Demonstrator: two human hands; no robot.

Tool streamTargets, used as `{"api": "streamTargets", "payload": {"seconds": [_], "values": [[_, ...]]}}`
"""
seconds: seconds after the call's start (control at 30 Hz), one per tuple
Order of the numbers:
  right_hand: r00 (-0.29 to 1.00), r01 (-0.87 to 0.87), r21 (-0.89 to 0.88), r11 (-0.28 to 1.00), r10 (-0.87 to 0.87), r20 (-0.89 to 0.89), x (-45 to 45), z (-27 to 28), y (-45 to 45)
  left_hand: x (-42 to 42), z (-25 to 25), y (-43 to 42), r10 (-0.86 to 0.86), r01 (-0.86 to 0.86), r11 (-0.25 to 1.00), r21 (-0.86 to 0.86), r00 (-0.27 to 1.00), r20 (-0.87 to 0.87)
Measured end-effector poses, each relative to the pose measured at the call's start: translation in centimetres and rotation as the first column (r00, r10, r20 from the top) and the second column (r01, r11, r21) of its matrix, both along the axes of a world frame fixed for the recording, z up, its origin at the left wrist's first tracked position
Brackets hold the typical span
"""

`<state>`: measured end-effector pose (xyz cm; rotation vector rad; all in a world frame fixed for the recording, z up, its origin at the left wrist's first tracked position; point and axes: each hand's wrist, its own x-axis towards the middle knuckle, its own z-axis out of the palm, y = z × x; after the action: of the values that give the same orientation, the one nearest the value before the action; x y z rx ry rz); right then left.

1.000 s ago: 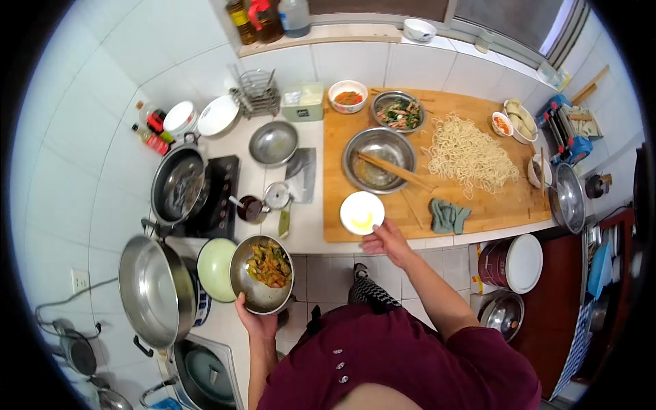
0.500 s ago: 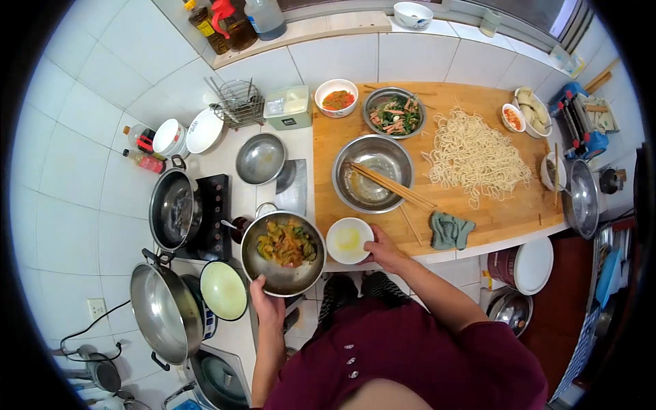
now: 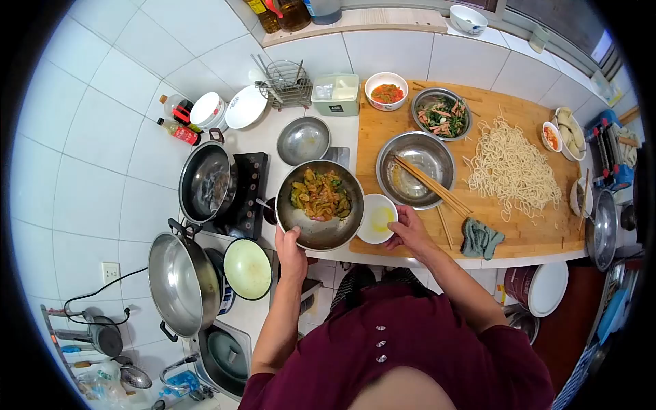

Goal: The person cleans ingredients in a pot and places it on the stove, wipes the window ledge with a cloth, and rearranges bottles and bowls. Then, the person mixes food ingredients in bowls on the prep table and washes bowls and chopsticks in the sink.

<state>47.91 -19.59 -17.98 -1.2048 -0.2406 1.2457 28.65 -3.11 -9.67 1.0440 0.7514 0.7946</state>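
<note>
Showing smooth, dull-shining metal on the vegetable bowl (image 3: 311, 234) | gleaming glossy on the small white bowl (image 3: 370, 206) | displaying smooth wood across the board (image 3: 526, 236) | looking rough, matt in the cloth (image 3: 482, 238) | shining as glossy tile on the wall (image 3: 89, 184)

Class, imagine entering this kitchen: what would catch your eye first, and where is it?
Most likely the pale noodles, spread over the right half of the wooden board. Next, the metal bowl of colourful food, held in the left hand, close beside the white bowl in the right hand.
</note>
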Motion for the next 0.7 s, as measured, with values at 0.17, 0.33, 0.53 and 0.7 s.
{"api": "streamTargets", "payload": {"seconds": [0.17,0.33,0.53,0.7], "values": [[1.0,0.006,0.004,1.0,-0.006,0.002,0.1,-0.4,0.2,-0.5,-2.7,0.8,-0.013,0.024,0.985,-0.168,0.998,0.061],[0.999,-0.045,-0.083,0.995,0.046,0.006,-0.6,-1.8,-0.5,-0.9,-2.6,-0.2,0.053,-0.017,0.924,-0.381,0.995,0.085],[1.0,0.01,-0.163,0.987,-0.013,-0.02,-1.4,-2.7,-1.1,-3.0,-4.5,-0.9,0.143,-0.015,0.826,-0.563,0.972,0.184],[0.999,0.032,-0.197,0.98,-0.028,0.025,-0.4,-2.9,-1.5,0.9,-5.5,-0.6,0.173,0.008,0.838,-0.545,0.944,0.28]]}}
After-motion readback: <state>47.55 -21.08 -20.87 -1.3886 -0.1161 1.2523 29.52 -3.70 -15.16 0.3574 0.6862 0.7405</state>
